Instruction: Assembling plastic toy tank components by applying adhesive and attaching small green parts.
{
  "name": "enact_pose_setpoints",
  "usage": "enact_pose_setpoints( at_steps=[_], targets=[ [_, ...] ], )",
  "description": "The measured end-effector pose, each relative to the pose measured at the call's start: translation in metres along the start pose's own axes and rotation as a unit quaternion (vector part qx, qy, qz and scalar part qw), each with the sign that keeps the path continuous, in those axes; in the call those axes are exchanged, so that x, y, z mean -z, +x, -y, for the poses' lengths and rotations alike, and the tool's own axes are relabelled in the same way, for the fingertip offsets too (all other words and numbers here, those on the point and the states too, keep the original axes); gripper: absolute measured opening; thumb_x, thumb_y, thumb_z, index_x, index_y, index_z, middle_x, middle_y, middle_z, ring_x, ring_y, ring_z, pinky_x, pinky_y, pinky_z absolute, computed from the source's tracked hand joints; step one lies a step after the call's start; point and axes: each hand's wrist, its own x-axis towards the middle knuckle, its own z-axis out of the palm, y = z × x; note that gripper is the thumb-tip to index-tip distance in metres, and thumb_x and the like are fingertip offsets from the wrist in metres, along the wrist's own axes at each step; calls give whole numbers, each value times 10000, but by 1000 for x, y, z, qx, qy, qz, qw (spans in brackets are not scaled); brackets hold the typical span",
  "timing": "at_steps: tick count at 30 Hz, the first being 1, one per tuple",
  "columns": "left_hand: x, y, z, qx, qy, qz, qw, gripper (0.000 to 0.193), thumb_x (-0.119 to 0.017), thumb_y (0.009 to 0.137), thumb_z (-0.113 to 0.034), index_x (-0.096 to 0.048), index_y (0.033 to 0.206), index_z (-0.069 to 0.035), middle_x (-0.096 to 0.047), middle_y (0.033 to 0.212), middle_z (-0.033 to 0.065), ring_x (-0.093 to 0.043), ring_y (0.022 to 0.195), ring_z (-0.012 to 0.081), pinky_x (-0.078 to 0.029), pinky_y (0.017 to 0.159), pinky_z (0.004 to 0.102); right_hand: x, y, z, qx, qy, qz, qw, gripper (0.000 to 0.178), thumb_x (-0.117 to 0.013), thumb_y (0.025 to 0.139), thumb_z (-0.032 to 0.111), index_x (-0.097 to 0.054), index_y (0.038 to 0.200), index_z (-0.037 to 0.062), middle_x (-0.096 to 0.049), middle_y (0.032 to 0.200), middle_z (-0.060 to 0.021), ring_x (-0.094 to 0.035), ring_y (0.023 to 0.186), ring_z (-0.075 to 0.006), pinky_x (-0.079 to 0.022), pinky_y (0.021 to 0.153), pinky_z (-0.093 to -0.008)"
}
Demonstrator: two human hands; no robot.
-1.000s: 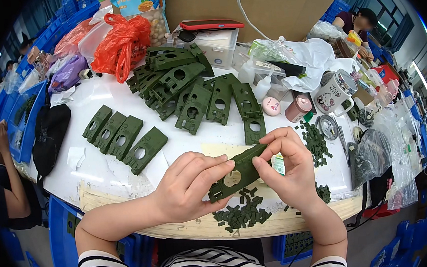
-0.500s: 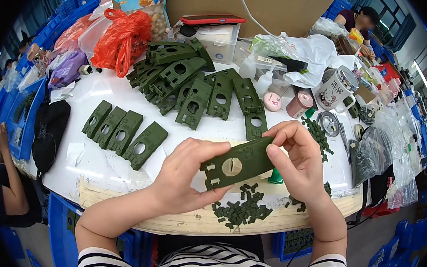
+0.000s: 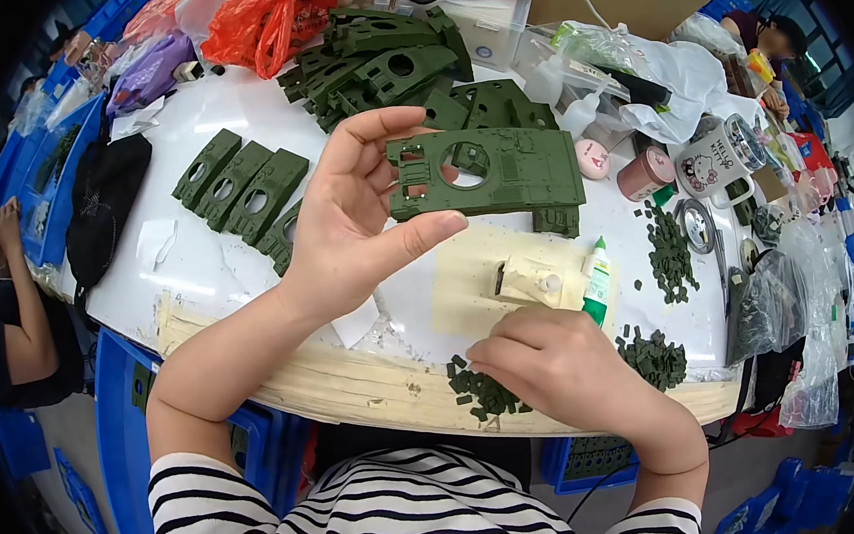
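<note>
My left hand (image 3: 348, 218) holds up a dark green plastic model tank hull (image 3: 530, 169). Its thumb presses the lower edge, and the other fingers are partly hidden behind the part. Through the round hole in the hull, things behind it show. My right hand (image 3: 560, 367) is down at a heap of small dark green pieces (image 3: 487, 395), fingers pinched together; what they hold, if anything, is too small to make out. Just beyond that hand is a cream-coloured block (image 3: 528, 281) on a pale sheet. A white glue bottle with green ends (image 3: 597, 284) stands to its right.
More green hulls (image 3: 391, 64) are stacked at the back, with a short row of them (image 3: 256, 195) on the left. Other small-piece heaps (image 3: 655, 357) lie on the right, near a mug (image 3: 715, 164). A black cloth item (image 3: 112, 211) rests at the left edge.
My right hand has let go of the hull and come down to the small pieces. The left hand has raised the hull away from me. The view has shifted, and the cream block is now uncovered.
</note>
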Motion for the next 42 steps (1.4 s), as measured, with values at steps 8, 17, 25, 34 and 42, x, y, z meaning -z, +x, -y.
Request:
enact_pose_setpoints(
  at_steps=[8, 17, 25, 34, 42],
  targets=[
    [-1, 0, -2, 71, -4, -2, 997, 753, -818, 762, -126, -397, 1377, -16, -540, 1295, 115, -567, 1139, 223, -472, 1003, 364, -20, 3, 3, 19, -64, 44, 997, 218, -641, 754, 68, -674, 967, 40, -592, 844, -49, -627, 772, -213, -534, 599, -333],
    [-1, 5, -1, 132, -102, 34, 985, 799, -795, 805, -183, -345, 1448, -39, -496, 1369, 119, -498, 1293, 272, -474, 1041, 423, -9, 6, 10, 38, 91, -76, 992, 151, -691, 771, 8, -541, 788, 15, -660, 927, -116, -666, 791, -230, -559, 637, -312],
    [-1, 0, -2, 175, -146, 68, 971, 817, -774, 817, -201, -303, 1471, -66, -457, 1405, 127, -492, 1295, 294, -462, 1053, 482, 38, -5, 3, -93, 246, -209, 942, 189, -709, 813, -92, -697, 992, -33, -722, 919, -117, -709, 822, -155, -581, 696, -254],
    [-4, 0, -6, 212, -159, 91, 960, 838, -774, 818, -226, -296, 1489, -74, -473, 1383, 133, -512, 1279, 273, -471, 1043, 464, 42, -14, -7, -152, 496, -275, 809, 163, -663, 857, -112, -677, 1016, -77, -717, 970, -186, -718, 893, -206, -602, 771, -279],
    [-10, -14, -4, 243, -190, 179, 934, 818, -739, 872, -218, -254, 1502, -24, -463, 1397, 176, -505, 1279, 265, -457, 1056, 464, 43, -6, -6, -230, 511, -263, 786, 185, -660, 878, -81, -684, 1061, -74, -721, 970, -144, -713, 911, -183, -592, 807, -275]
  ],
)
